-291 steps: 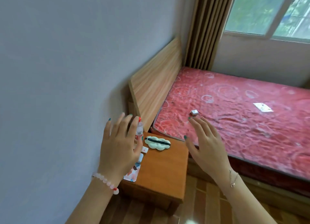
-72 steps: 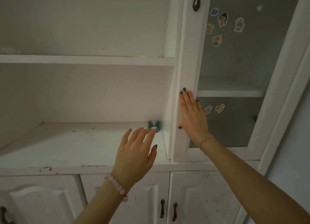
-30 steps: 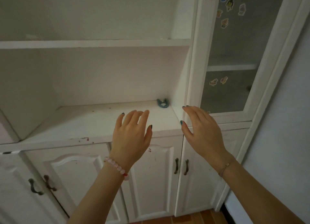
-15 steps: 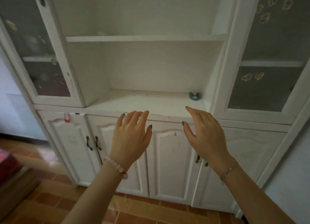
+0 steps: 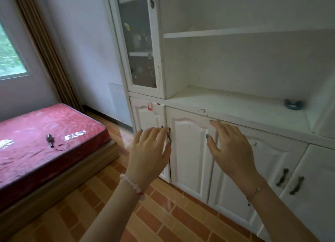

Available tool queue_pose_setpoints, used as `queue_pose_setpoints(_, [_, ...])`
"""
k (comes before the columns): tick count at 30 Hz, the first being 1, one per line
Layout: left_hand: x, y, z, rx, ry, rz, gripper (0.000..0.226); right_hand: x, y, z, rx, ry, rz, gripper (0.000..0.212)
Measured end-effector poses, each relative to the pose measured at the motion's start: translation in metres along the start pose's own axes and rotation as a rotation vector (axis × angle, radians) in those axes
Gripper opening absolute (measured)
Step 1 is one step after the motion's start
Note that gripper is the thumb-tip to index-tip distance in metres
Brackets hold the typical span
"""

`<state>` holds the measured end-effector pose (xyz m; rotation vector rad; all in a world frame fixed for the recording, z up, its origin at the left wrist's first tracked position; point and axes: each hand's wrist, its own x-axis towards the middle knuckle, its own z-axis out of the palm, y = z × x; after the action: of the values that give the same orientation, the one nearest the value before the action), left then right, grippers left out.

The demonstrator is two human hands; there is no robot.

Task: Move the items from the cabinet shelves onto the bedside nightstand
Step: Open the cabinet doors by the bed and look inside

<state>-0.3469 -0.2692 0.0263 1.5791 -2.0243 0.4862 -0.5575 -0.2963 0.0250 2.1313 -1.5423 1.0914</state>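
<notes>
The white cabinet's open lower shelf carries one small blue ring-shaped item at its far right, by the side wall. The shelf above shows nothing on it. My left hand hangs in the air in front of the lower cabinet doors, fingers straight and spread, holding nothing. My right hand floats beside it, below the shelf's front edge, fingers relaxed and empty. Both hands are well to the left of the blue item. The nightstand is out of view.
A bed with a red mattress lies at the left, with a small metal object and paper scraps on it. Glass cabinet door stands above closed lower doors. Curtain, window and brick-patterned floor fill the rest.
The view has swung to the left and away from the cabinet, bringing the bed into sight. Both hands stay raised and empty; the blue item remains on the shelf.
</notes>
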Motion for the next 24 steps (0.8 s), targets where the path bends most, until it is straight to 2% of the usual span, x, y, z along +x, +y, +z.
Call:
queue_pose_setpoints(9, [0.013,-0.085,0.0,0.042,0.108,-0.06,0.039,0.05,-0.064,0.057,0.03,0.008,-0.079,0.049])
queue_pose_setpoints(16, [0.041,-0.194,-0.002,0.073,0.158,-0.056,0.047,0.112,-0.136,0.123,0.036,0.021,-0.124,0.049])
queue_pose_setpoints(24, [0.09,-0.291,0.014,0.069,0.141,0.011,0.047,0.169,-0.191,0.176,0.016,0.109,-0.065,0.048])
